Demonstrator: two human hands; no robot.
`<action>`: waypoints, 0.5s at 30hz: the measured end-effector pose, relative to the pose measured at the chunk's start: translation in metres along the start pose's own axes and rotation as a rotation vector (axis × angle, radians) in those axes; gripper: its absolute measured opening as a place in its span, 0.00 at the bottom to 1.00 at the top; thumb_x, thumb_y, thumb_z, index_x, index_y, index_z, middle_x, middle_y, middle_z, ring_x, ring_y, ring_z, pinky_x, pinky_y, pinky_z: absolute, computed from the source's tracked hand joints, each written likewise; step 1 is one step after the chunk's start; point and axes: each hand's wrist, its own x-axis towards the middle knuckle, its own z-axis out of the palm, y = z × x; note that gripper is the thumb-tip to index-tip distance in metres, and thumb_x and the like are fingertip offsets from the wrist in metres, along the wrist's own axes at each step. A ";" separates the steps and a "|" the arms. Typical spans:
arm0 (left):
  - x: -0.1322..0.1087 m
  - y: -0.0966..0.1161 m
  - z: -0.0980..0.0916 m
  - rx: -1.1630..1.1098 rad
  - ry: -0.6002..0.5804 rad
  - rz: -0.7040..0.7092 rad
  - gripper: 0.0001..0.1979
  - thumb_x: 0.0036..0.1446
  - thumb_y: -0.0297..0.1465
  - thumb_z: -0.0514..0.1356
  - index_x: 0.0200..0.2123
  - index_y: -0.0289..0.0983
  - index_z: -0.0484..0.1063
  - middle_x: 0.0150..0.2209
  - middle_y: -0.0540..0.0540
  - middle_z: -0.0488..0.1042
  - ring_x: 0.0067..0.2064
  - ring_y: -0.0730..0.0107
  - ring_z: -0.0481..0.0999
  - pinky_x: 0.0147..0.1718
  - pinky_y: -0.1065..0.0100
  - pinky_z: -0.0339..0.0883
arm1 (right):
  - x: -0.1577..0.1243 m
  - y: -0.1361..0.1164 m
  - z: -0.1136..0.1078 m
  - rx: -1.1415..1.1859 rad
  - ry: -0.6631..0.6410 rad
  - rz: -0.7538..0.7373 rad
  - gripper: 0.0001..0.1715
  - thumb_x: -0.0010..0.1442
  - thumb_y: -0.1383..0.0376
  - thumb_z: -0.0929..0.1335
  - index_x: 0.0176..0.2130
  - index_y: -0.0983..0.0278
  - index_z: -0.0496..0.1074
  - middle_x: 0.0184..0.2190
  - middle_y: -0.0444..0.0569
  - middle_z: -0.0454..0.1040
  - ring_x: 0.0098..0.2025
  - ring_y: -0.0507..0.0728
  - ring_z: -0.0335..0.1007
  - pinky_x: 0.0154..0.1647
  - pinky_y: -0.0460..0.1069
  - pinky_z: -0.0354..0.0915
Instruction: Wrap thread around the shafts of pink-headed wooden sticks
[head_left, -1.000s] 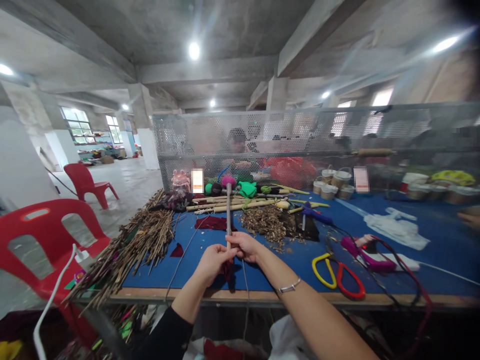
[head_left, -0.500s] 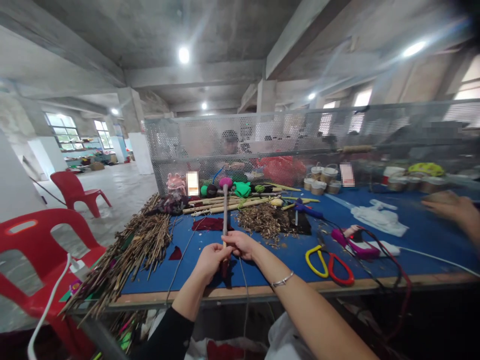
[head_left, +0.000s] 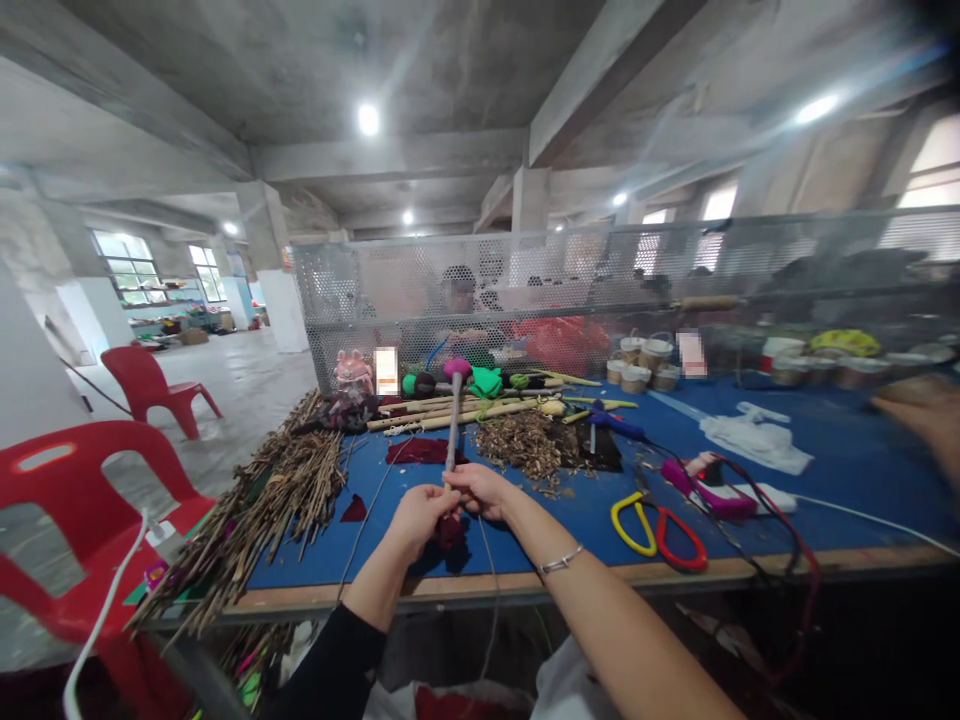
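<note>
My left hand (head_left: 421, 515) and my right hand (head_left: 481, 490) meet over the near part of the table, fingers pinched together. Between them they grip a greyish stick (head_left: 454, 425), which points away from me. At its far end shows a magenta ball (head_left: 457, 370); whether it is fixed there I cannot tell for sure. Dark red cloth (head_left: 450, 532) bunches just below my fingers, around the stick's near end, partly hidden by my left hand. A flat dark red cloth piece (head_left: 424, 451) lies beyond my hands, and a small scrap (head_left: 352, 508) rests to the left.
Bundled thin twigs (head_left: 300, 490) overhang the left table edge. Wood chips (head_left: 525, 445) are heaped ahead. Scissors (head_left: 660, 530) with yellow and red handles, a blue glue gun (head_left: 615, 422), a purple power strip (head_left: 709, 490) and cords lie to the right. A co-worker's blurred hand (head_left: 919, 410) is far right.
The dark red cloth below my fingers has turned from a narrow hanging strip into a rounder bunch. The stick and magenta ball have shifted slightly right. The co-worker's hand has moved right.
</note>
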 end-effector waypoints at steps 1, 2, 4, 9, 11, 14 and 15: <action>-0.001 0.000 0.000 -0.020 -0.020 -0.007 0.14 0.42 0.38 0.63 0.24 0.31 0.69 0.21 0.48 0.70 0.19 0.79 0.65 0.18 0.76 0.55 | -0.001 -0.001 0.000 0.003 -0.017 0.006 0.12 0.50 0.62 0.68 0.25 0.67 0.62 0.11 0.34 0.56 0.09 0.41 0.40 0.09 0.39 0.35; -0.002 0.001 0.000 -0.040 -0.036 -0.014 0.13 0.44 0.38 0.61 0.26 0.31 0.69 0.23 0.46 0.72 0.21 0.78 0.67 0.20 0.76 0.57 | -0.002 -0.002 -0.001 0.005 -0.031 0.009 0.12 0.50 0.63 0.68 0.26 0.67 0.62 0.11 0.35 0.57 0.09 0.41 0.40 0.09 0.39 0.35; -0.004 0.002 -0.001 -0.066 -0.086 -0.040 0.14 0.46 0.38 0.59 0.30 0.31 0.69 0.26 0.44 0.73 0.24 0.75 0.71 0.22 0.74 0.60 | -0.004 -0.003 0.000 0.004 -0.039 0.004 0.11 0.50 0.63 0.68 0.26 0.68 0.63 0.12 0.37 0.59 0.10 0.41 0.42 0.09 0.39 0.35; 0.005 0.009 -0.006 0.280 -0.002 0.035 0.23 0.39 0.41 0.64 0.35 0.29 0.69 0.16 0.50 0.69 0.17 0.76 0.65 0.16 0.76 0.51 | -0.001 0.001 0.001 0.004 0.006 -0.045 0.12 0.50 0.63 0.68 0.25 0.67 0.62 0.10 0.35 0.58 0.09 0.42 0.43 0.08 0.39 0.36; 0.008 0.013 -0.008 0.357 0.036 0.098 0.34 0.36 0.38 0.66 0.46 0.26 0.64 0.15 0.51 0.69 0.15 0.77 0.63 0.15 0.76 0.48 | 0.000 0.002 0.001 0.008 0.011 -0.053 0.12 0.49 0.62 0.69 0.26 0.67 0.63 0.10 0.35 0.58 0.08 0.42 0.43 0.08 0.39 0.36; 0.006 0.017 -0.005 0.271 -0.016 0.126 0.48 0.41 0.35 0.65 0.60 0.26 0.41 0.16 0.51 0.71 0.16 0.76 0.65 0.16 0.76 0.51 | -0.001 0.002 0.000 0.026 -0.011 -0.040 0.13 0.50 0.61 0.68 0.27 0.67 0.62 0.11 0.36 0.60 0.09 0.42 0.46 0.08 0.39 0.37; 0.003 0.018 -0.003 0.211 -0.040 0.113 0.50 0.43 0.34 0.63 0.61 0.28 0.35 0.17 0.51 0.71 0.17 0.76 0.66 0.17 0.76 0.53 | -0.002 0.002 -0.001 0.032 -0.023 -0.029 0.13 0.51 0.61 0.68 0.28 0.67 0.63 0.11 0.37 0.61 0.09 0.42 0.47 0.08 0.39 0.38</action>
